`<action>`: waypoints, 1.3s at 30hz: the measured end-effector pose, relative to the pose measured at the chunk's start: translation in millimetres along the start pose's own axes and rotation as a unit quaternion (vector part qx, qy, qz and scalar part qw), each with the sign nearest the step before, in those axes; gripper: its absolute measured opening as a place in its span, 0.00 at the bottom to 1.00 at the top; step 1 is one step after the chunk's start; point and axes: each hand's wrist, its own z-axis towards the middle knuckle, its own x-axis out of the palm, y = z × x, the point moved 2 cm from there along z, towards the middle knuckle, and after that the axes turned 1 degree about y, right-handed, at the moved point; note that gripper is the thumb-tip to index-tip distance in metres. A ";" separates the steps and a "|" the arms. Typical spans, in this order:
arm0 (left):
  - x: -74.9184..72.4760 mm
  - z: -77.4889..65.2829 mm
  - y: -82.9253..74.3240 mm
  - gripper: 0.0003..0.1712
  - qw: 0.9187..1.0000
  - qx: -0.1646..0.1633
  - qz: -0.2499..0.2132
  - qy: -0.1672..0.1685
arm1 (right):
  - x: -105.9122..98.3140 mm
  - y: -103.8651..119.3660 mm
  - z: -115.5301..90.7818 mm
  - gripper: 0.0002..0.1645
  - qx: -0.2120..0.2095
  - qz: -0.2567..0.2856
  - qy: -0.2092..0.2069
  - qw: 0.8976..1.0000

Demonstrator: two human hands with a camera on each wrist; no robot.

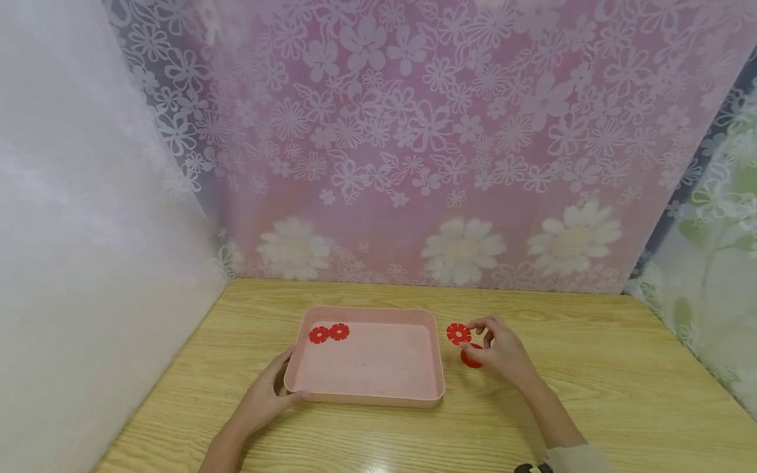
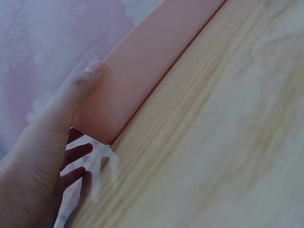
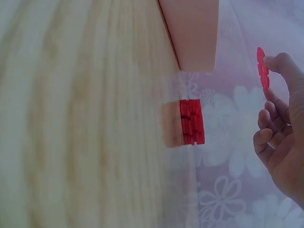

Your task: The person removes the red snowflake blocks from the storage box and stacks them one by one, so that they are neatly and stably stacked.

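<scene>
A shallow pink tray [image 1: 378,397] lies on the table, with two red notched discs [image 1: 319,335] side by side at its back left. My left hand [image 1: 266,394] holds the tray's left front corner, thumb [image 2: 92,71] on its front wall and the other fingers round the side. Between thumb and forefinger my right hand [image 1: 503,351] pinches another red notched disc [image 1: 458,333], raised above the table to the right of the tray. Under that hand a short stack of red discs [image 3: 192,122] stands on the table, partly hidden in the head view.
The wood-grain table [image 1: 621,381] reaches back to a pink floral curtain [image 1: 378,164]. A pale sheet [image 1: 106,230] hangs along the left and a floral one [image 1: 715,263] along the right. A small dark object [image 1: 525,468] shows at the bottom edge near the right sleeve.
</scene>
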 end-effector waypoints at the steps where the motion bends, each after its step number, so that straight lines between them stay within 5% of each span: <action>1: -0.2 -0.1 -0.2 0.53 1.000 -0.001 -0.001 0.001 | -1.3 -2.3 -0.7 0.18 0.003 0.003 -0.001 1.000; 18: 0.1 0.0 0.8 0.53 1.000 -0.002 0.014 -0.007 | 0.6 -46.7 -17.3 0.18 0.041 -0.005 -0.018 0.999; 39: 0.0 0.2 0.8 0.53 1.000 0.002 0.000 0.001 | 6.6 -62.3 -24.8 0.18 0.043 0.048 -0.013 0.998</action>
